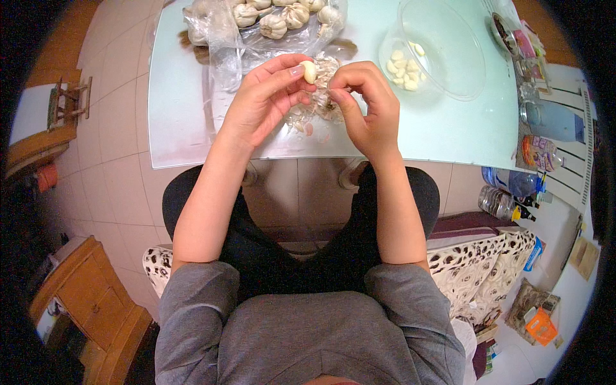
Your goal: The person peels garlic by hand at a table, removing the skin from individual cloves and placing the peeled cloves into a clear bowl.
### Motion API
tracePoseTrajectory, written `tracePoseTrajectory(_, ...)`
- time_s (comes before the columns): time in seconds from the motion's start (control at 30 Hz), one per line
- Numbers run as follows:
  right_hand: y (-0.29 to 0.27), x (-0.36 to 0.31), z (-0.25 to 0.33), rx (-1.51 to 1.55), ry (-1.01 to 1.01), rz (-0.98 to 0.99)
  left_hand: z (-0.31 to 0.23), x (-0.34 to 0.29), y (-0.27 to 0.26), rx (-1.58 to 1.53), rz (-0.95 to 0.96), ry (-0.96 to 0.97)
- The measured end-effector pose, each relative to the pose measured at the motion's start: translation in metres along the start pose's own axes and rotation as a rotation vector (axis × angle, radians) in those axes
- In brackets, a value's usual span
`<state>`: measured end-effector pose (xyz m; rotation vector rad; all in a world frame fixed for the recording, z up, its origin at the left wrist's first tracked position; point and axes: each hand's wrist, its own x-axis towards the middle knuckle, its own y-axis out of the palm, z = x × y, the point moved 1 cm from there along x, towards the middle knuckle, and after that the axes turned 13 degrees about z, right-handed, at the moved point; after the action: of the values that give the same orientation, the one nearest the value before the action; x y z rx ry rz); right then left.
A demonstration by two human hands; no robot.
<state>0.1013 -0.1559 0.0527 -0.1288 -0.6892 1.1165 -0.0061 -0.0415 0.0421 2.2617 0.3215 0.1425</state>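
A pale, peeled garlic clove (310, 72) is held between the thumb and fingers of my left hand (266, 96), above the table. Close beside it, my right hand (370, 106) has its thumb and index finger pinched together; whatever is between them is too small to make out. Papery garlic skins (328, 69) lie in a pile beneath and behind my hands. Whole garlic bulbs (274, 26) sit in a clear plastic bag (221, 48) at the far left. Several peeled cloves (403, 69) rest in a clear plastic bowl (459, 77) to the right.
The glass-topped table (462, 128) ends just in front of my knees. Along its right side stand a blue-tinted jug (553, 120) and a bottle with a colourful label (540, 153). More bottles (497, 202) are lower right, near a spotted cover (475, 263). A wooden cabinet (96, 308) is lower left.
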Motion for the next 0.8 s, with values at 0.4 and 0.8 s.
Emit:
tracePoseTrajectory(0.4, 0.002, 0.003, 0.003, -0.126, -0.142, -0.113, -0.001, -0.001, 0.004, 0.085, 0.005, -0.003)
tracePoseTrajectory(0.8, -0.002, 0.003, 0.006, -0.290, -0.187, -0.048, -0.005, -0.003, 0.004, 0.143, 0.057, -0.093)
